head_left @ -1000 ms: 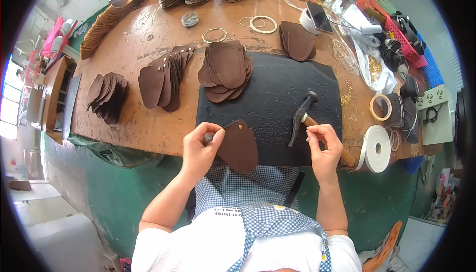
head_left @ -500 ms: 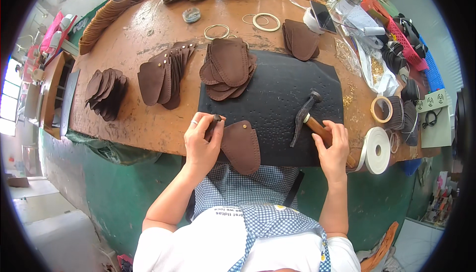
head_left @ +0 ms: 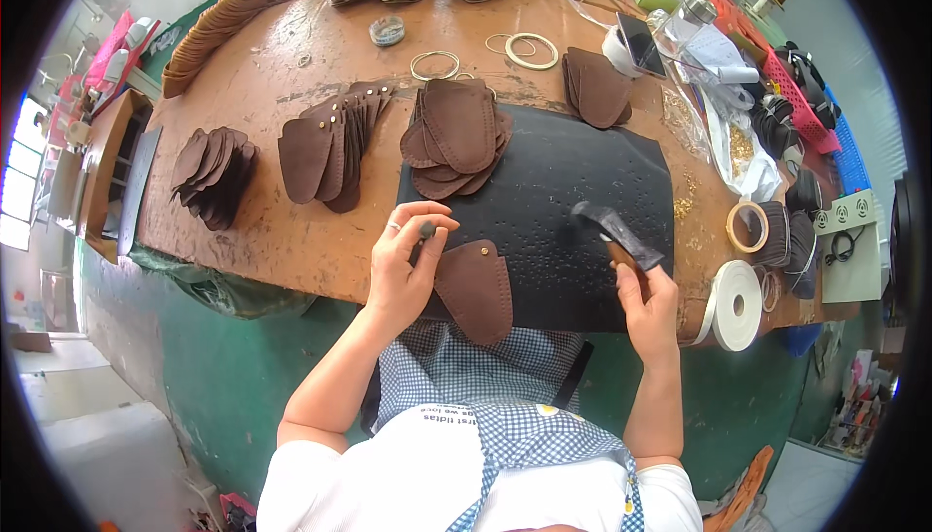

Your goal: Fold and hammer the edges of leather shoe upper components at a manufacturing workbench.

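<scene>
My left hand (head_left: 400, 270) pinches a short, dark metal rod (head_left: 427, 230), probably a setting punch, with its end showing between thumb and fingers. Just right of it, a brown leather piece (head_left: 472, 291) with stitch holes down one side and a brass-coloured snap or rivet (head_left: 484, 251) near its top lies on the black mat (head_left: 553, 284), overhanging the table's front edge. My right hand (head_left: 649, 314) grips a hammer (head_left: 621, 233) above the right part of the mat. Its dark head is lifted and tilted; most of the handle is hidden by my fingers.
Brown leather stacks lie beyond: one on the mat (head_left: 458, 134), one with snaps (head_left: 316, 155), one at left (head_left: 214, 171), one at right (head_left: 597, 87). A white tape roll (head_left: 737, 305) and a masking tape roll (head_left: 748, 227) are right of my right hand. A phone (head_left: 641, 45) stands farther back.
My right hand has picked the hammer up from the mat, its head now raised and turned. The left hand has turned the metal rod in its fingers. The leather piece stays put.
</scene>
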The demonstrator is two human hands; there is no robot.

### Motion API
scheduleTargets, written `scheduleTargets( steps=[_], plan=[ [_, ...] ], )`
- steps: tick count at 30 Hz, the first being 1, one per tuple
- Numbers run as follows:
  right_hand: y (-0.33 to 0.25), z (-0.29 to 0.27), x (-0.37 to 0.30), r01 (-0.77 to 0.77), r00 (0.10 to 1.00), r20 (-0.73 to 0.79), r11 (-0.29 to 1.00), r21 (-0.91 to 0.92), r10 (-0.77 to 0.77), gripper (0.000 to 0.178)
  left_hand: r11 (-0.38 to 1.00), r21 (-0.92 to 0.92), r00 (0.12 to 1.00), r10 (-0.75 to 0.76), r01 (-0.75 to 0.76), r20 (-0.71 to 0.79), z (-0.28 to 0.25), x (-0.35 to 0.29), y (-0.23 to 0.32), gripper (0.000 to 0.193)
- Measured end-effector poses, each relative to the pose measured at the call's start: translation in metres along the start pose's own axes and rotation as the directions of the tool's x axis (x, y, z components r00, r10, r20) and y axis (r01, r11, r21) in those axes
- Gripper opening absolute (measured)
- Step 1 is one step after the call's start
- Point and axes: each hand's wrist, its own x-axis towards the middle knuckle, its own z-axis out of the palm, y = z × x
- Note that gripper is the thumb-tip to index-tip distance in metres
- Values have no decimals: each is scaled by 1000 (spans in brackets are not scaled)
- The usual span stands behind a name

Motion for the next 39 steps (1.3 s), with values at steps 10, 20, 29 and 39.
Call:
scheduleTargets(
  steps=[10, 20, 29, 39],
  plan=[
    [-28, 15, -7, 109, 955, 271, 993, 46, -118, 15, 986, 161, 991, -16, 37, -134, 0, -15, -1, 13],
    [-28, 21, -5, 194, 955, 234, 981, -30, -181, 12, 986, 164, 996, 17, -30, 83, 27, -3, -9, 11],
    [-28, 18, -2, 176, 954, 255, 982, -60, -155, 13, 957, 281, 992, 41, -74, 121, 32, -3, -10, 12],
    [-33, 14, 3, 235, 937, 297, 962, -140, -185, 18, 888, 384, 968, 232, -251, 98, 40, -7, -15, 13]
  ],
)
